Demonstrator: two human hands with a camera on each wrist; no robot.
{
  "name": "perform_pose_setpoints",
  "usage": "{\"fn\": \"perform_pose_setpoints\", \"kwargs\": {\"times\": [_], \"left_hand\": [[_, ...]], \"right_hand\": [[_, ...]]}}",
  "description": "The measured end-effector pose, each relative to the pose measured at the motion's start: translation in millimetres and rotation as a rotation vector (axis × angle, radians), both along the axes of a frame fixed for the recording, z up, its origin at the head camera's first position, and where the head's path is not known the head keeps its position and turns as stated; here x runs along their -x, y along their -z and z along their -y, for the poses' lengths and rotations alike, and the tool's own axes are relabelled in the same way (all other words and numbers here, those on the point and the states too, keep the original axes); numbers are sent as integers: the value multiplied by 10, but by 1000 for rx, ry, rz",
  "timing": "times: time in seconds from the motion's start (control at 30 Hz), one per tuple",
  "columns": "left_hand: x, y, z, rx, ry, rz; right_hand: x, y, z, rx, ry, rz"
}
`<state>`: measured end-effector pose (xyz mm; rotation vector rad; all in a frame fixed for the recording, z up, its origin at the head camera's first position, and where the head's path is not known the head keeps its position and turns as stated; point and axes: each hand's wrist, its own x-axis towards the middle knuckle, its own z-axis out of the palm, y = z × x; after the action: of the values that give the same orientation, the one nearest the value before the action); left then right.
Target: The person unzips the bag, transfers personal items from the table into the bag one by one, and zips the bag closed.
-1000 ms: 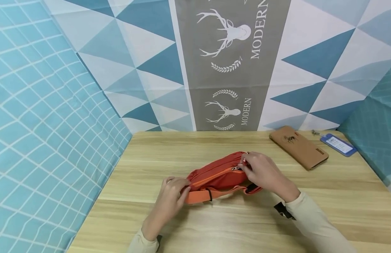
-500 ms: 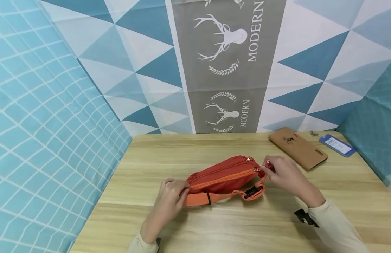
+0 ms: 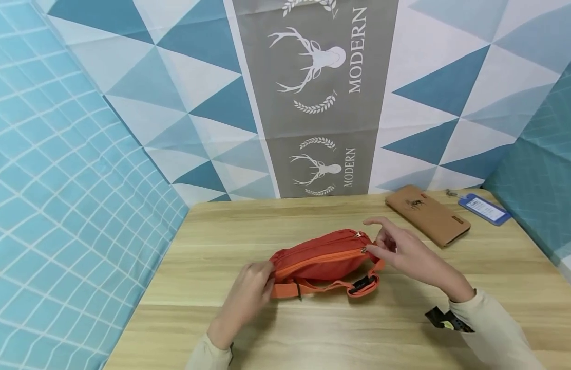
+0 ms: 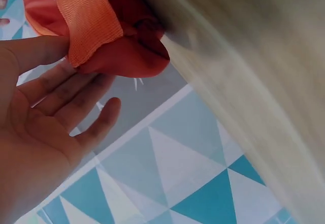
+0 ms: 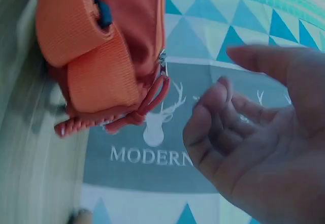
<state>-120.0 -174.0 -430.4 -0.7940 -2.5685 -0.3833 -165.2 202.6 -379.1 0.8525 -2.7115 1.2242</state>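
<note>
A red waist bag [image 3: 322, 254] with orange zips and an orange strap [image 3: 285, 290] rests on the table. My left hand [image 3: 248, 290] pinches its left end; in the left wrist view the thumb lies on the strap [image 4: 94, 26] and the fingers reach behind the bag. Beside the right end is my right hand [image 3: 405, 254], its index finger stretched out and the other fingers loosely bent. In the right wrist view that hand [image 5: 259, 137] is apart from the bag and holds nothing. A zip pull with a red cord [image 5: 155, 99] hangs there, at the zip's right end.
A tan wallet [image 3: 426, 216] lies at the back right of the wooden table [image 3: 313, 334]. Beside it is a blue card holder [image 3: 484, 208] with a clip. Patterned cloth walls stand at the back and both sides. A black buckle [image 3: 361, 284] sits on the bag's strap.
My right hand has drawn the zip pull to the bag's right end and let go of it; its index finger now extends. My left hand keeps its grip on the left end.
</note>
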Motion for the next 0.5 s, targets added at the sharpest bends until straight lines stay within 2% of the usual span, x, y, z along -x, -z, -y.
{"fn": "perform_pose_setpoints", "kwargs": {"times": [0.13, 0.27, 0.37, 0.5], "left_hand": [[146, -51, 19, 24, 35, 33], [245, -163, -56, 39, 57, 81], [311, -303, -242, 41, 104, 97], [427, -500, -631, 95, 206, 88]], "right_hand": [[88, 108, -29, -79, 89, -119], [134, 195, -50, -186, 79, -146], [111, 185, -39, -220, 54, -123], [73, 171, -14, -223, 10, -112]]}}
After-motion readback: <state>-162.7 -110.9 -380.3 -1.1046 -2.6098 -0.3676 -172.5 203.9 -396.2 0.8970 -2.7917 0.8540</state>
